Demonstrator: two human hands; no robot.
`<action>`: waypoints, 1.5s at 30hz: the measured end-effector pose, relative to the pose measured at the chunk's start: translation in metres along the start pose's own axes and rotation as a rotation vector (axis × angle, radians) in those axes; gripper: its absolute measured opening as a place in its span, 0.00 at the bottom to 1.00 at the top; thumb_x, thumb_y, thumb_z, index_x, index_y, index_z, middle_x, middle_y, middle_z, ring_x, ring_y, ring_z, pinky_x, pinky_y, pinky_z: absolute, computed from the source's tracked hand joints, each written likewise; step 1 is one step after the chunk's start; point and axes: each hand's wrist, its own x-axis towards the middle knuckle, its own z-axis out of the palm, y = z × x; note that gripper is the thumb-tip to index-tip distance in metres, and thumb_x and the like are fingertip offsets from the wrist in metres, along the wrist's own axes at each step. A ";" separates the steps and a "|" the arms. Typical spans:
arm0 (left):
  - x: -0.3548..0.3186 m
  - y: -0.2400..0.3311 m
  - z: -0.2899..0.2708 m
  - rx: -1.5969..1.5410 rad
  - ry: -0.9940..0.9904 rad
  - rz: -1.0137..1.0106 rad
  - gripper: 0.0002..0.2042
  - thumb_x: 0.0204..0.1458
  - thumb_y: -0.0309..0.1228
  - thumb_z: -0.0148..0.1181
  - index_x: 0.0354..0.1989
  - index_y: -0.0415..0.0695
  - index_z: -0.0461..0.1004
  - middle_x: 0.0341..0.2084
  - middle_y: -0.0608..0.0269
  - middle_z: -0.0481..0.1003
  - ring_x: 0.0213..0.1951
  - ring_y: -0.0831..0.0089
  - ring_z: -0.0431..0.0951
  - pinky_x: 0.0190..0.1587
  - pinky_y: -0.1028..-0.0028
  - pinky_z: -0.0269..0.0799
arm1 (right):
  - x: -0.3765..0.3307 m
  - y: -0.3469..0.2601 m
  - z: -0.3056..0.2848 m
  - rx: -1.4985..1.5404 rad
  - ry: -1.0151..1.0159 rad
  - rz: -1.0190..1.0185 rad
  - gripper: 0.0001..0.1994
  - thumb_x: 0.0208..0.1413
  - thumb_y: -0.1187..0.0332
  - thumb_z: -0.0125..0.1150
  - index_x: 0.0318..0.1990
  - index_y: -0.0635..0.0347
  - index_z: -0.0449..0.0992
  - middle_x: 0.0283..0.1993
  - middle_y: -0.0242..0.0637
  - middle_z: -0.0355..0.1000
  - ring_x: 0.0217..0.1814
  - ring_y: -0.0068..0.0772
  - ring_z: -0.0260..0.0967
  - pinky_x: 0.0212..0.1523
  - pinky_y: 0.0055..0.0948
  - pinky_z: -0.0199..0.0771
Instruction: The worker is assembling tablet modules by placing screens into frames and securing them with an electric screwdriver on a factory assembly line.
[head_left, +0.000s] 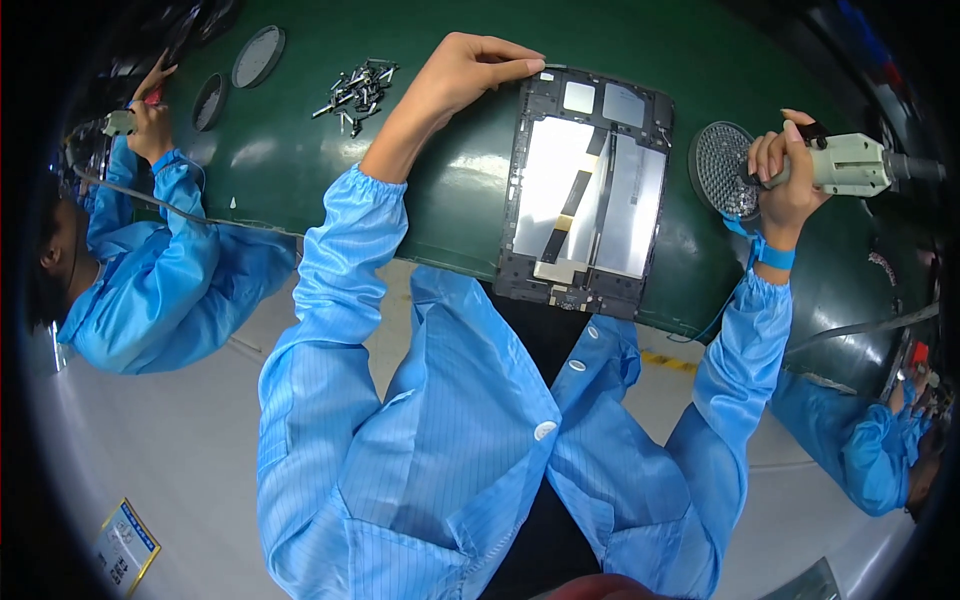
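A tablet (pixel 627 215) lies opened on the green bench before me, its silver inner plates, black frame and dark flat ribbon cable (pixel 568 215) exposed. At its far left corner, my left hand (pixel 470 72) is closed in a pinch. A thin sliver shows at the fingertips, too small to name. My right hand (pixel 787 178) is wrapped round a pale electric screwdriver (pixel 850 165), to the right of the tablet. Beneath that hand sits a round dish (pixel 715 165) with a dotted grid of small bits, likely screws. The screwdriver's tip is hidden by my fingers and the dish.
A pile of small black and silver parts (pixel 358 92) lies left of my left hand. Two round dishes (pixel 258 56) stand farther left. A blue wrist strap (pixel 775 255) with a cord circles my right wrist. Co-workers in blue (pixel 180 275) sit at both sides.
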 end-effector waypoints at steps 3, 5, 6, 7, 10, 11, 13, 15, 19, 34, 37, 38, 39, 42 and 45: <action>0.002 0.003 0.003 0.074 -0.018 -0.026 0.13 0.58 0.34 0.65 0.48 0.40 0.83 0.39 0.63 0.83 0.36 0.79 0.77 0.38 0.80 0.70 | 0.000 -0.004 0.000 -0.006 0.002 -0.006 0.09 0.61 0.77 0.54 0.45 0.74 0.73 0.16 0.31 0.58 0.14 0.22 0.54 0.18 0.28 0.62; 0.003 -0.002 0.006 -0.003 -0.021 0.032 0.14 0.60 0.34 0.64 0.50 0.39 0.82 0.39 0.62 0.82 0.37 0.78 0.77 0.42 0.79 0.72 | 0.000 -0.005 0.002 -0.015 0.004 -0.011 0.09 0.60 0.77 0.54 0.44 0.74 0.73 0.16 0.31 0.58 0.14 0.22 0.54 0.18 0.28 0.62; 0.002 -0.007 0.008 -0.002 -0.018 0.030 0.14 0.60 0.34 0.64 0.50 0.39 0.82 0.39 0.62 0.82 0.37 0.78 0.77 0.42 0.79 0.72 | 0.000 -0.003 0.005 -0.015 0.006 -0.010 0.09 0.60 0.78 0.54 0.44 0.74 0.73 0.16 0.31 0.58 0.14 0.23 0.54 0.18 0.28 0.62; 0.002 -0.011 0.011 -0.017 0.035 0.094 0.14 0.60 0.34 0.63 0.49 0.38 0.82 0.37 0.61 0.83 0.36 0.78 0.79 0.41 0.78 0.75 | 0.001 -0.002 0.007 -0.016 0.007 -0.010 0.09 0.59 0.78 0.54 0.44 0.75 0.73 0.16 0.31 0.58 0.14 0.23 0.54 0.18 0.28 0.62; 0.004 -0.017 0.014 -0.010 0.078 0.178 0.14 0.60 0.34 0.63 0.47 0.37 0.81 0.34 0.59 0.83 0.35 0.77 0.81 0.41 0.77 0.78 | 0.001 -0.002 0.008 -0.009 -0.002 -0.025 0.09 0.59 0.78 0.53 0.44 0.75 0.73 0.16 0.32 0.58 0.14 0.23 0.54 0.18 0.29 0.62; 0.005 -0.018 0.014 0.020 0.074 0.196 0.14 0.61 0.34 0.62 0.47 0.36 0.81 0.35 0.59 0.83 0.36 0.77 0.81 0.42 0.76 0.78 | 0.001 -0.003 0.009 -0.017 -0.003 -0.025 0.09 0.59 0.78 0.53 0.44 0.75 0.73 0.16 0.32 0.58 0.14 0.23 0.54 0.18 0.29 0.62; 0.003 -0.015 0.015 0.007 0.070 0.195 0.14 0.60 0.34 0.62 0.47 0.36 0.81 0.35 0.59 0.82 0.36 0.77 0.80 0.42 0.76 0.77 | 0.001 -0.005 0.008 0.014 -0.018 -0.029 0.09 0.60 0.78 0.53 0.44 0.75 0.73 0.16 0.32 0.58 0.13 0.23 0.54 0.18 0.29 0.62; -0.002 -0.012 0.015 -0.008 0.074 0.195 0.14 0.60 0.34 0.63 0.47 0.36 0.81 0.35 0.59 0.82 0.37 0.77 0.80 0.43 0.77 0.77 | 0.000 -0.005 0.010 0.015 -0.012 -0.024 0.08 0.60 0.77 0.53 0.44 0.74 0.73 0.16 0.32 0.57 0.13 0.24 0.54 0.18 0.29 0.62; -0.011 -0.005 0.020 -0.125 -0.027 0.132 0.13 0.60 0.34 0.63 0.46 0.36 0.81 0.34 0.60 0.82 0.36 0.78 0.80 0.42 0.77 0.76 | 0.001 -0.008 0.024 0.099 -0.039 0.009 0.08 0.61 0.76 0.52 0.44 0.71 0.73 0.16 0.31 0.56 0.14 0.23 0.54 0.18 0.30 0.61; 0.010 -0.011 0.008 -0.290 -0.319 0.221 0.13 0.54 0.29 0.64 0.42 0.31 0.80 0.30 0.54 0.82 0.31 0.75 0.78 0.37 0.73 0.75 | 0.015 0.024 0.172 0.110 -0.326 0.137 0.15 0.64 0.64 0.48 0.26 0.63 0.69 0.14 0.30 0.51 0.14 0.25 0.53 0.21 0.32 0.62; 0.008 -0.007 0.005 -0.247 -0.283 0.246 0.11 0.53 0.28 0.64 0.40 0.33 0.82 0.29 0.54 0.83 0.30 0.76 0.79 0.38 0.73 0.75 | 0.014 0.033 0.170 0.116 -0.292 0.136 0.15 0.64 0.63 0.46 0.31 0.64 0.71 0.15 0.29 0.51 0.14 0.25 0.52 0.21 0.32 0.62; 0.008 -0.006 0.003 -0.259 -0.274 0.245 0.11 0.53 0.28 0.64 0.40 0.33 0.82 0.29 0.54 0.83 0.30 0.76 0.79 0.38 0.73 0.75 | 0.021 0.053 0.152 0.123 -0.403 0.112 0.15 0.65 0.62 0.44 0.46 0.64 0.72 0.15 0.28 0.51 0.14 0.24 0.51 0.20 0.31 0.61; 0.006 -0.006 0.002 -0.258 -0.281 0.245 0.11 0.53 0.28 0.64 0.40 0.33 0.82 0.29 0.55 0.83 0.30 0.75 0.79 0.37 0.74 0.75 | 0.020 0.052 0.156 0.118 -0.413 0.123 0.15 0.65 0.62 0.44 0.46 0.64 0.72 0.15 0.28 0.51 0.14 0.24 0.51 0.20 0.31 0.61; 0.002 -0.007 0.002 -0.280 -0.281 0.232 0.11 0.53 0.28 0.64 0.40 0.33 0.82 0.29 0.56 0.83 0.30 0.75 0.79 0.37 0.74 0.75 | 0.013 0.048 0.165 0.120 -0.344 0.111 0.16 0.66 0.61 0.43 0.46 0.63 0.72 0.15 0.27 0.49 0.15 0.23 0.51 0.20 0.31 0.61; 0.001 -0.009 0.002 -0.298 -0.275 0.222 0.11 0.53 0.28 0.64 0.40 0.33 0.82 0.29 0.56 0.83 0.30 0.75 0.79 0.37 0.73 0.76 | 0.012 0.044 0.172 0.080 -0.346 0.105 0.15 0.66 0.61 0.43 0.47 0.63 0.72 0.15 0.27 0.49 0.14 0.23 0.51 0.20 0.31 0.61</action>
